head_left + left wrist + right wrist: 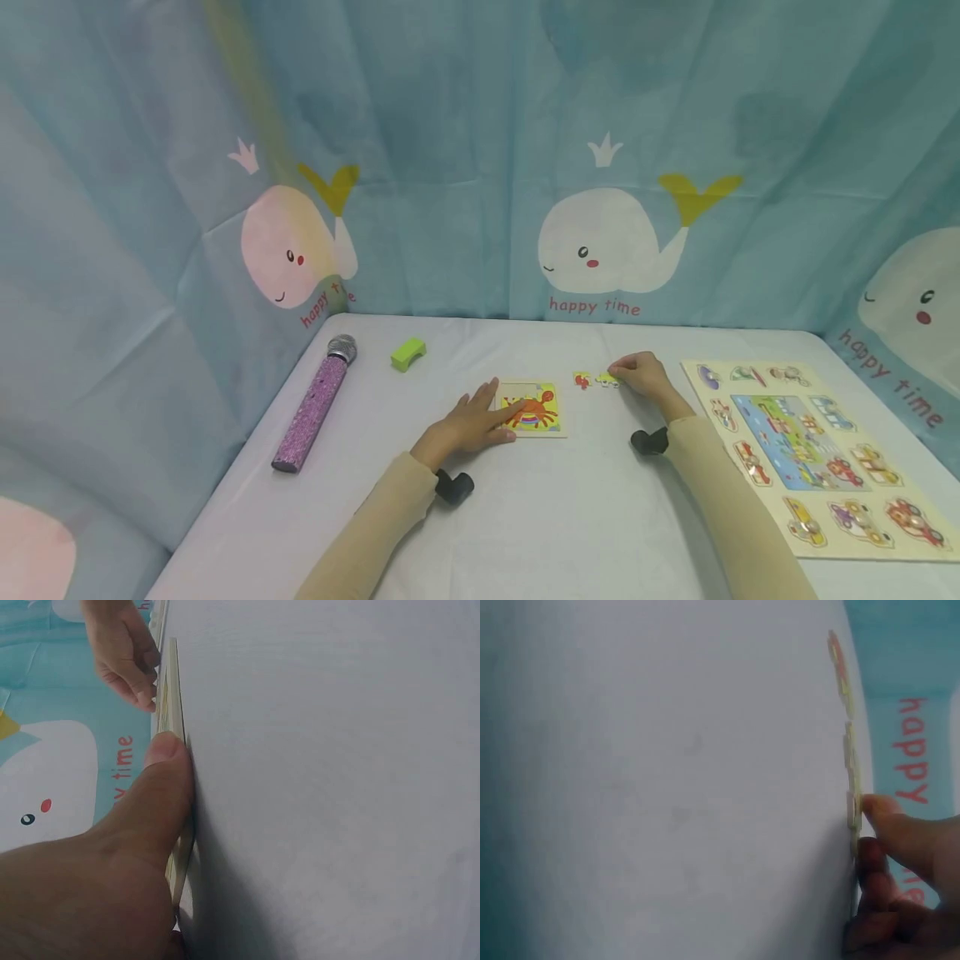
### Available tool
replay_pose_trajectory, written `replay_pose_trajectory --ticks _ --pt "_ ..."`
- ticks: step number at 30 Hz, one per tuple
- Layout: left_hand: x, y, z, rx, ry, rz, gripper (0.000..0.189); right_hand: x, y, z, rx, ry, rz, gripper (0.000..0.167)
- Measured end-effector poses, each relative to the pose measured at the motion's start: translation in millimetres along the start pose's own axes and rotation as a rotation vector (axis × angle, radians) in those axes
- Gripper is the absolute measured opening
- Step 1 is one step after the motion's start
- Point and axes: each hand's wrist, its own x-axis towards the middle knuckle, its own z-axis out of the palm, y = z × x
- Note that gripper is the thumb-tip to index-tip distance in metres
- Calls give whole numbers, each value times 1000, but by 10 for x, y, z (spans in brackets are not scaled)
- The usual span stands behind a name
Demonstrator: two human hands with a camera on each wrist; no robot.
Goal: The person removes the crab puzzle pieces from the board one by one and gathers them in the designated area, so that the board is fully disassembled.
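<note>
My left hand [474, 422] lies over the left part of a small square puzzle board [553, 432] with an orange crab picture, its fingers spread. In the left wrist view, its thumb [166, 761] presses along the board's edge. Blank backing shows at the top of the board, beside the crab's claw. To the right, my right hand [643, 375] pinches the end of a yellow puzzle piece [607, 380] with thumb and fingertips, close to the table. A red and yellow puzzle piece [582, 380] lies just left of it.
A larger wooden peg puzzle [798, 450] with vehicle pieces lies at the right. On the left are a pink glittery microphone [313, 412] and a green arch block [408, 354]. A whale-print curtain [450, 167] hangs behind the white-covered table [540, 517].
</note>
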Motion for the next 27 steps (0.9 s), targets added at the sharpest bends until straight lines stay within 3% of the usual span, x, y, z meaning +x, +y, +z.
replay_pose_trajectory --ticks 6,12,16,21,27 --pt "8 5 -3 10 -3 0 59 -55 -149 61 10 34 -113 29" --pt "3 12 0 11 -4 -7 59 -138 -558 289 -13 -111 -298 19" --pt "16 12 -5 25 -2 2 58 -181 -720 467 -62 -177 -396 11" --pt "35 -6 19 35 6 10 59 -217 -762 629 -72 -218 -384 7" --pt "21 -16 44 32 8 6 59 -247 -765 702 -97 -209 -406 5"
